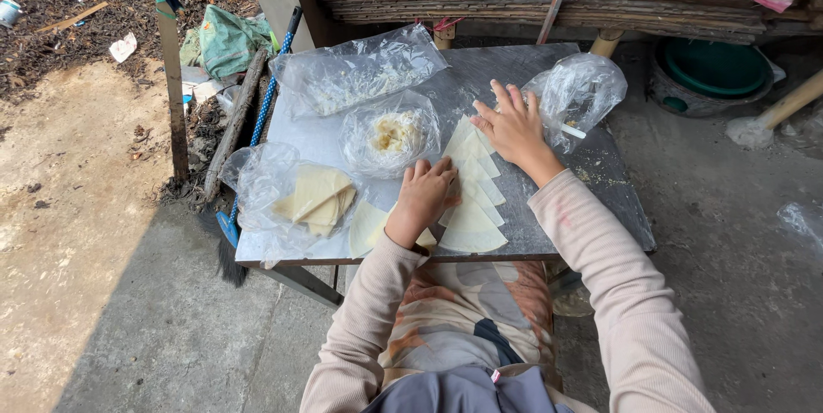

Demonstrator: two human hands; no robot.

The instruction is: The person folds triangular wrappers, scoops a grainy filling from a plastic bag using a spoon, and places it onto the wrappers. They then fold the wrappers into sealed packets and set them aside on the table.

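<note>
A: On desk (531,66), centre: wrappers (471,207), pale triangles, overlapped in a row. Hands?

B: Left hand (424,193), fingers curled, pressing the row's near end; grasping nothing. Right hand (514,126), flat, fingers spread, on the row's far end at 1 o'clock; released.

A: Other items?

B: Filling bag (390,134) at 11 o'clock. Bag of stacked sheets (313,199) at 9 o'clock. Empty bag (583,87) just beside right hand.

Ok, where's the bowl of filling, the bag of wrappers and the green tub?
bowl of filling (393,134), head view, on the yellow filling.
bag of wrappers (314,199), head view, on the stacked wrappers inside.
green tub (716,66), head view, on its inner wall.
</note>
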